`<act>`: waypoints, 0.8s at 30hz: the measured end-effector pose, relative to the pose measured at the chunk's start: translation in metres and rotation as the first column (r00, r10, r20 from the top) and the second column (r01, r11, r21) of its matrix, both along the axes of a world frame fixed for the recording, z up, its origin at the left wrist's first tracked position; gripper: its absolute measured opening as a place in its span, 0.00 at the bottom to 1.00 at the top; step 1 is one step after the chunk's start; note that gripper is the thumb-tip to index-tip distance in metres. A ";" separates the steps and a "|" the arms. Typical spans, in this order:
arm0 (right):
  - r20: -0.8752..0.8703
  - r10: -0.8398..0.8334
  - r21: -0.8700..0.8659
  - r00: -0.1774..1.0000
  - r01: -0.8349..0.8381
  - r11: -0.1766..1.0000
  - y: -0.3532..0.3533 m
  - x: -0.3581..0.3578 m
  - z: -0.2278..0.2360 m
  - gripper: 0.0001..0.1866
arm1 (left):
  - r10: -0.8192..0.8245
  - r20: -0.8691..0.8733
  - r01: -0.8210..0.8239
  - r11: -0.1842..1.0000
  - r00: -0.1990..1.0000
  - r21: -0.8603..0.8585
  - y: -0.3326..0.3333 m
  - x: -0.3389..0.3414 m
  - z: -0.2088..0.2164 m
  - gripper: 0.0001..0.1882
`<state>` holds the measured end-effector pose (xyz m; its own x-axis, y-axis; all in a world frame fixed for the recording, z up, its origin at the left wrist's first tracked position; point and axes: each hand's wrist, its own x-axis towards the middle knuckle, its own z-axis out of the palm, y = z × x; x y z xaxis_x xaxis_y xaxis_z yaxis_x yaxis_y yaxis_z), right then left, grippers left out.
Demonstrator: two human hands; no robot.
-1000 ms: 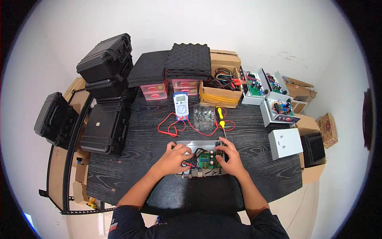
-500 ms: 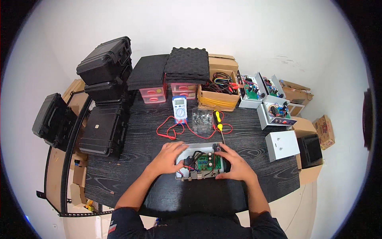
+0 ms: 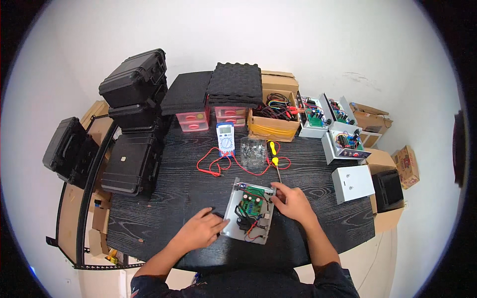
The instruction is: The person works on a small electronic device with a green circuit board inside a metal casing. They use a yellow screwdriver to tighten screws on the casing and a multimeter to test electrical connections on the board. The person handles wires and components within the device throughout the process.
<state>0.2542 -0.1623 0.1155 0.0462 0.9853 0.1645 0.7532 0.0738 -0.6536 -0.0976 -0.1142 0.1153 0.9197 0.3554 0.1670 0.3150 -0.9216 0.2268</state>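
Note:
A shallow open metal case [image 3: 230, 227] stands at a slant on the near middle of the black table. Inside it, a green circuit board [image 3: 254, 193] with several round capacitors sits in the far half, and black and red wires run through the near half. My right hand [image 3: 294, 203] grips the case's far right corner between thumb and fingers. Beside the left wall, my left hand [image 3: 201, 231] has its fingers stretched out, with the fingertips at the edge. A yellow-handled screwdriver [image 3: 275, 161] lies beyond the case, its shaft pointing toward my right hand.
Past the case lie a blue-and-white multimeter [image 3: 225, 141] with red leads and a clear tray of small hardware [image 3: 253, 153]. Black hard cases [image 3: 130, 161] stack at left. A cardboard box of cables [image 3: 272, 130] and several similar units [image 3: 348, 144] stand far right.
The case has turned about a quarter turn counterclockwise, the board now at its far end. My left hand has moved nearer to me; my right hand has shifted to the far right corner.

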 end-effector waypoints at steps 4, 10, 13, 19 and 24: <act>0.041 0.142 -0.027 0.989 -0.141 0.990 0.019 -0.009 0.006 0.28 | -0.130 -0.070 0.141 0.972 0.989 0.187 -0.005 0.011 0.002 0.22; -0.044 0.325 0.005 0.945 -0.325 0.946 0.055 -0.030 0.002 0.33 | -0.214 -0.024 0.215 0.970 0.977 0.111 -0.008 0.042 -0.001 0.19; -0.022 0.433 0.042 0.901 -0.432 0.901 0.073 -0.043 -0.006 0.37 | -0.296 0.032 0.289 0.946 0.955 0.150 -0.002 0.060 -0.017 0.18; -0.046 0.573 0.109 0.818 -0.566 0.817 0.101 -0.077 -0.024 0.36 | -0.209 -0.047 0.214 0.942 0.977 0.258 0.000 0.099 -0.044 0.14; -0.077 0.564 0.141 0.823 -0.551 0.823 0.121 -0.074 -0.023 0.31 | -0.086 0.013 0.077 0.943 0.996 0.325 0.005 0.110 -0.045 0.11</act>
<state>0.1799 -0.0417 0.0929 -0.4811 0.8247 0.2974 0.4859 0.5332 -0.6925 0.0120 -0.1091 0.0705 0.9367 0.2024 0.2859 0.2341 -0.9688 -0.0811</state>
